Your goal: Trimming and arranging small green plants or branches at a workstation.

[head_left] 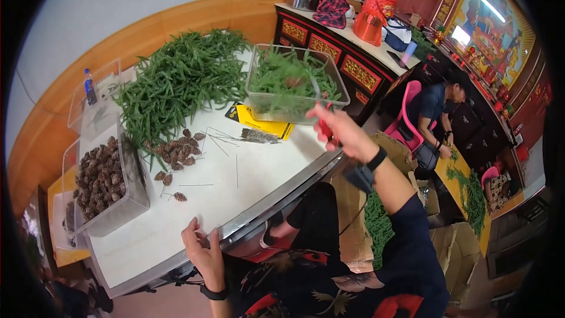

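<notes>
Red-handled pliers (327, 132) are gripped in my right hand (346, 134), raised over the near right corner of a clear plastic bin (297, 109). A green sprig (282, 72), smeared by motion, shows by the tool's metal end; I cannot tell whether the jaws hold it. Green artificial sprigs fill the bin, with a brown cone (292, 82) among them. My left hand (206, 256) rests at the table's near edge, fingers apart and holding nothing. Beyond it on the white tabletop (176, 212) lie loose pine cones (178, 151) and thin wires (237, 171).
A large heap of green sprigs (182, 73) covers the far table. A clear bin of pine cones (101, 182) stands at the left. Wires lie on a yellow packet (265, 122). Cardboard boxes (456, 253) stand on the right, where another person (432, 112) sits at a yellow table.
</notes>
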Available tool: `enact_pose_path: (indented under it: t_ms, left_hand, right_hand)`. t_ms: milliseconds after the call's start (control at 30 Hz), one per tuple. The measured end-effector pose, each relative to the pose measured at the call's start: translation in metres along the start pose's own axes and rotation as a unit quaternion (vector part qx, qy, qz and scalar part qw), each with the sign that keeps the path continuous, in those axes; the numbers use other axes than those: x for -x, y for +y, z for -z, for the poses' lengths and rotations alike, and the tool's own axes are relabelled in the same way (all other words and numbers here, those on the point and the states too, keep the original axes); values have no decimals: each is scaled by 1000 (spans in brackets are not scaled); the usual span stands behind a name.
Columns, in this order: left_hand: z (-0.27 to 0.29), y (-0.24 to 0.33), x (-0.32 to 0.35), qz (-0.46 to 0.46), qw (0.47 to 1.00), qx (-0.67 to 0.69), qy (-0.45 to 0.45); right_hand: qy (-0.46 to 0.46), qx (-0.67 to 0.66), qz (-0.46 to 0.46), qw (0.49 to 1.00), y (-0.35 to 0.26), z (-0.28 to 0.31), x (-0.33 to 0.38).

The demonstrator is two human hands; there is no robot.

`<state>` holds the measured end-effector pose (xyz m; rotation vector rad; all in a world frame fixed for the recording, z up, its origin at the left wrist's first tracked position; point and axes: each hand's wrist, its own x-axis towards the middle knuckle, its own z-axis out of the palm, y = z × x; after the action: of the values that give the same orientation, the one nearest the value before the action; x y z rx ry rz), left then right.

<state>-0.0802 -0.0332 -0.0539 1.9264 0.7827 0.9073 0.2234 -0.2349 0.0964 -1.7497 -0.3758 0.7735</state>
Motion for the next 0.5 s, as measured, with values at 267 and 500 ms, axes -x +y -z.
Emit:
enact_pose_path:
  t_ms: [267, 500]
  left_hand:
    - [-13, -34, -9, -73, 983, -162, 34]
    - [-9, -40, -9, -116, 973, -193, 41]
  right_hand:
    - [-55, -67, -53, 995, 38, -19, -13]
    - [-46, 267, 89, 959, 88, -94, -14]
